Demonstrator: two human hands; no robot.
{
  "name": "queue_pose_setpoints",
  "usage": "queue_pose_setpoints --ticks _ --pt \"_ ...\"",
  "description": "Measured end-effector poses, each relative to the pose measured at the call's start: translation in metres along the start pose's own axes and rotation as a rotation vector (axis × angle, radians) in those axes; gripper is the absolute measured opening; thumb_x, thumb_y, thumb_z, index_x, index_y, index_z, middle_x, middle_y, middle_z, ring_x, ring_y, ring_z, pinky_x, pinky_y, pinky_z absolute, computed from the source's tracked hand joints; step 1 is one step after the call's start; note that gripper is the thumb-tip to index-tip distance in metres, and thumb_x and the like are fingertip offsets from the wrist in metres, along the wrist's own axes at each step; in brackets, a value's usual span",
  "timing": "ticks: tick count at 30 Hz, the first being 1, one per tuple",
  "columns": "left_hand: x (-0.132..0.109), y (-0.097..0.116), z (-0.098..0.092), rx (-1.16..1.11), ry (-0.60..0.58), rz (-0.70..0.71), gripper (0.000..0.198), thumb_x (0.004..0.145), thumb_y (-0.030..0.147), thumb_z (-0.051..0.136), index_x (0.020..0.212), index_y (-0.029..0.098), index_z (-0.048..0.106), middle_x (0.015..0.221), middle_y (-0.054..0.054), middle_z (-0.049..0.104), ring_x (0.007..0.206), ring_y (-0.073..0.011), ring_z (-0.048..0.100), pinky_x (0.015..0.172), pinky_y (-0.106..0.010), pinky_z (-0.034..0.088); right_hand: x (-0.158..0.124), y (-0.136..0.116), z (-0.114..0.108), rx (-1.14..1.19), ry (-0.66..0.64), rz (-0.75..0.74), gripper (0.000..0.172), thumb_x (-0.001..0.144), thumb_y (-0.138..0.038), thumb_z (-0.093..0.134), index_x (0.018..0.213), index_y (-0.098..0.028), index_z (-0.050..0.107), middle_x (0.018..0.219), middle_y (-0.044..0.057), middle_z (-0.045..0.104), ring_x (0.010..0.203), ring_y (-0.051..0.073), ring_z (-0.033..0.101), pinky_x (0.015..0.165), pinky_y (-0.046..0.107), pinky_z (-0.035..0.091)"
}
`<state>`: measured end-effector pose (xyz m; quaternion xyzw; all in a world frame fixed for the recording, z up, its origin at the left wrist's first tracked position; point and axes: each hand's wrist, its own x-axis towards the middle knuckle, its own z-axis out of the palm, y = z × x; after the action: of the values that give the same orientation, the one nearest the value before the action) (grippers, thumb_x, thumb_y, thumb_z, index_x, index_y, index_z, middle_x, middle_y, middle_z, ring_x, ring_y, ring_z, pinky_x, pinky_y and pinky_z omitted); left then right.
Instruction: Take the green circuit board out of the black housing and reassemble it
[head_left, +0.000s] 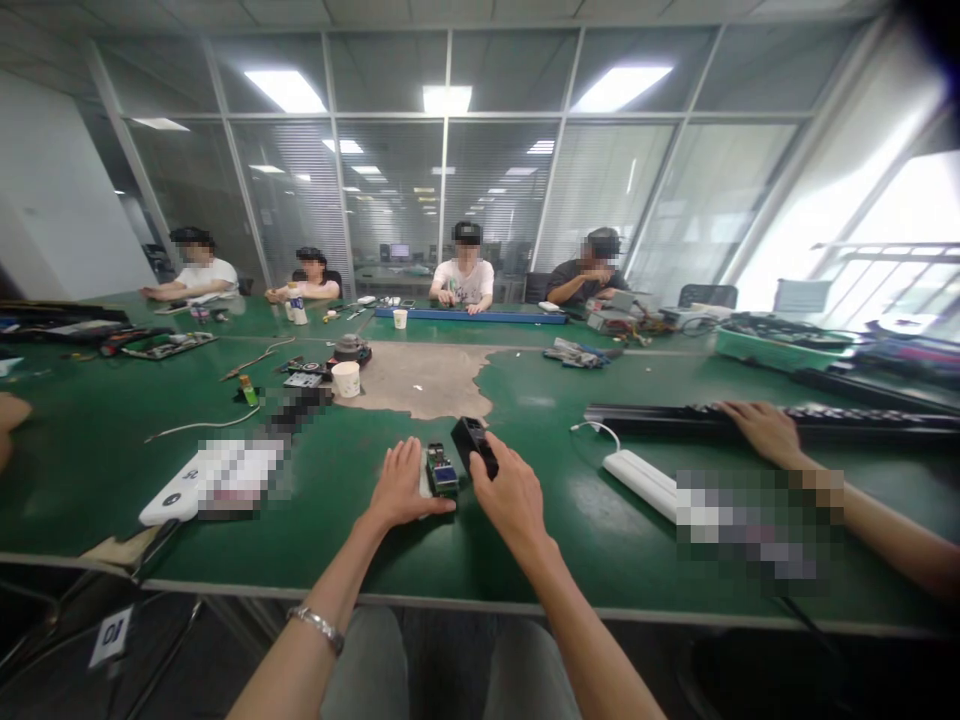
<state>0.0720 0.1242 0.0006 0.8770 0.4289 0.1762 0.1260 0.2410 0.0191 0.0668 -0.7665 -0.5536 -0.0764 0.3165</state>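
Note:
A small circuit board (442, 470) with a blue part lies on the green table in front of me. My left hand (403, 482) rests along its left side, fingers spread on the table and thumb across the near end of the board. In my right hand (511, 492) is a black plastic housing (474, 446), tilted just above the table to the right of the board. The housing and the board are apart. My right fingers wrap round the housing's near right side.
A paper cup (346, 379) stands beyond the board on the left. White power strips (180, 492) (652, 485) lie on both sides. Another person's hand (763, 432) touches a long black bar (660, 420) at right. Several people sit across the table (540, 400).

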Motion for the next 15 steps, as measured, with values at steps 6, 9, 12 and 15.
queue_pose_setpoints --ticks 6,9,12,15 --pt "-0.002 -0.004 -0.002 -0.063 0.007 0.010 0.131 0.056 0.076 0.064 0.150 0.007 0.002 0.156 -0.022 0.006 0.144 -0.0339 0.003 0.116 -0.052 0.009 0.002 -0.038 0.003 -0.037 -0.099 -0.077 0.041 0.091 -0.039 0.045 0.129 -0.023 0.051 0.098 0.007 0.064 0.092 0.020 0.061 0.079 0.027 0.042" --pt "-0.003 -0.007 -0.003 -0.106 0.015 0.028 0.130 0.057 0.068 0.068 0.150 0.009 0.000 0.156 -0.023 0.007 0.144 -0.0343 0.005 0.115 -0.053 0.010 0.001 -0.047 0.006 -0.077 -0.141 -0.075 0.038 0.092 -0.039 0.043 0.125 -0.023 0.053 0.095 0.008 0.063 0.090 0.020 0.061 0.077 0.028 0.041" --pt "-0.003 -0.010 -0.001 -0.133 0.046 0.055 0.127 0.059 0.060 0.071 0.150 0.011 -0.003 0.155 -0.023 0.010 0.144 -0.0356 0.008 0.114 -0.056 0.013 -0.001 -0.050 0.010 -0.104 -0.200 -0.084 0.034 0.092 -0.039 0.044 0.118 -0.022 0.057 0.094 0.008 0.063 0.089 0.020 0.061 0.077 0.029 0.042" --pt "-0.003 -0.013 0.004 -0.149 0.093 0.093 0.120 0.066 0.050 0.067 0.149 0.010 -0.009 0.155 -0.024 0.013 0.143 -0.0362 0.012 0.113 -0.057 0.014 -0.007 -0.050 0.017 -0.128 -0.260 -0.082 0.035 0.089 -0.039 0.049 0.117 -0.021 0.058 0.096 0.009 0.063 0.091 0.021 0.060 0.077 0.029 0.042"
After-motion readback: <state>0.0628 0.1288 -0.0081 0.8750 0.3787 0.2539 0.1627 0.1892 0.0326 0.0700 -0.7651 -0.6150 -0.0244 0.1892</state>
